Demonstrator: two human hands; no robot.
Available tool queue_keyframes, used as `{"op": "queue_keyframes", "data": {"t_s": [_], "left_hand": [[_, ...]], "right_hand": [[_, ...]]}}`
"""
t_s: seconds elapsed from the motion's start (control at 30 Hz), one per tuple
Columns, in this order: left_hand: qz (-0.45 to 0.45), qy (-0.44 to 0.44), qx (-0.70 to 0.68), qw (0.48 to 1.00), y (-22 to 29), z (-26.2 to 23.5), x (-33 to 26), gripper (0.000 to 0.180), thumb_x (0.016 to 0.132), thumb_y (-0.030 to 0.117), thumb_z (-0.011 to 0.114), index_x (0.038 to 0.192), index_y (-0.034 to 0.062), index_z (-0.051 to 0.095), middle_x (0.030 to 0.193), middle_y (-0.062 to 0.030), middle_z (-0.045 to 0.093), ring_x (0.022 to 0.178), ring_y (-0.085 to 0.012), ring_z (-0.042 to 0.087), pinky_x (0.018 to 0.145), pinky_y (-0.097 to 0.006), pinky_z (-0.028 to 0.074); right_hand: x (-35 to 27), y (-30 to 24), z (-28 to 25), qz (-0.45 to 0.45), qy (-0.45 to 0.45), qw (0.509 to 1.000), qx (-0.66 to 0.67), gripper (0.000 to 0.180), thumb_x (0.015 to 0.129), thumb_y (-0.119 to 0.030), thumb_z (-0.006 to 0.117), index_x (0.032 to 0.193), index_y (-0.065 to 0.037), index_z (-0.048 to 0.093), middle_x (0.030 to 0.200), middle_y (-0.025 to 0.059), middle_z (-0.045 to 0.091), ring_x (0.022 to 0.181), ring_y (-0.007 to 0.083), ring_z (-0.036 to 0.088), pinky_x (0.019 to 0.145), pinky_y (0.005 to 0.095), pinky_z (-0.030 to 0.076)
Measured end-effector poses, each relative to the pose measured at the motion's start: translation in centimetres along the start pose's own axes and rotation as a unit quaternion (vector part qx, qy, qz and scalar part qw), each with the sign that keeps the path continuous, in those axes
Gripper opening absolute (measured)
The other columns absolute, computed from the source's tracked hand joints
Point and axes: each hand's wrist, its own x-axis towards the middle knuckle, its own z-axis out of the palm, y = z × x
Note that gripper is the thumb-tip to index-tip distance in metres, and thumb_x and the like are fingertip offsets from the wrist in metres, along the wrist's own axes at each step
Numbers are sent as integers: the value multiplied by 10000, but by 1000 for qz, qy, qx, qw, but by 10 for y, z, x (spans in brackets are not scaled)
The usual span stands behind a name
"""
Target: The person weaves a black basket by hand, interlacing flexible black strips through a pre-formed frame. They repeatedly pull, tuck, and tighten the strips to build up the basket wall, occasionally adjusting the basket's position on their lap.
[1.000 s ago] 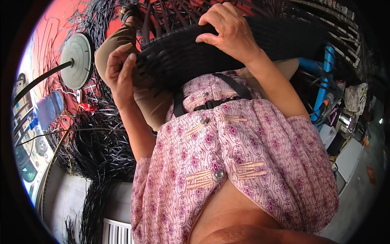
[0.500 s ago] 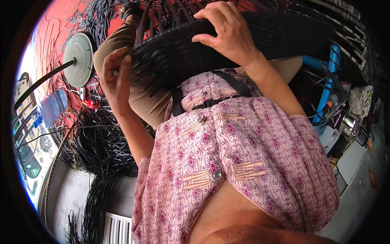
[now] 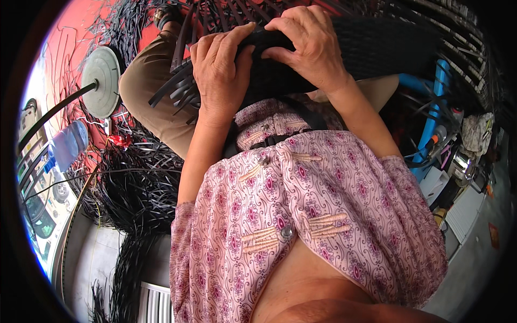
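Note:
A dark woven piece of flat black strips (image 3: 371,56) lies across my lap, its weave running off to the right. My left hand (image 3: 222,70) is bent over its upper edge, thumb on the near side and fingers toward the far side. Close beside it my right hand (image 3: 309,48) clasps the same edge, thumb and fingers curved around it; the far fingertips are hidden. Loose strip ends (image 3: 180,89) stick out past the left side of the weave. Unwoven dark strips (image 3: 223,16) fan out beyond the edge.
A large heap of black strips (image 3: 129,188) lies at the left, near a round grey-green stand base (image 3: 100,81) and a clear plastic bottle (image 3: 70,142). Blue pipes (image 3: 439,97) and mixed tools stand at the right. A woven lattice frame (image 3: 458,37) rises at the far right.
My left hand has moved right and up from the weave's left end onto its upper edge, next to my right hand. My right hand has shifted slightly and curled closer on the edge.

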Motion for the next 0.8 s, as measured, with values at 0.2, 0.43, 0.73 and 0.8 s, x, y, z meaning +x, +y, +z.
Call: {"op": "queue_keyframes", "data": {"t_s": [0.2,0.43,0.73,0.8], "left_hand": [[1,7,-14,1000,2,7,0,449,792,84,763,1229,157,690,996,-1,697,963,-228,614,904,-372,432],[-39,-60,7,997,12,3,7,535,764,67,779,1277,145,652,997,-1,680,956,-240,597,927,-383,431],[14,4,35,999,7,15,-5,491,795,84,768,1268,153,654,1025,13,702,954,-224,594,896,-379,400],[19,2,40,999,8,15,-7,486,794,85,772,1261,155,659,1028,12,702,948,-222,591,898,-381,397]], "right_hand": [[-7,15,11,-19,27,997,68,461,588,-272,934,986,-201,713,986,-35,593,963,206,561,885,374,464],[-11,17,11,-17,10,997,76,432,609,-258,925,978,-203,707,986,-39,594,970,207,564,888,375,462],[-14,15,10,-10,14,998,65,423,620,-247,918,977,-212,693,999,-43,594,994,208,566,901,388,456],[-16,14,9,-9,16,998,62,425,616,-245,917,973,-210,690,1003,-43,595,1001,210,568,902,389,453]]}}
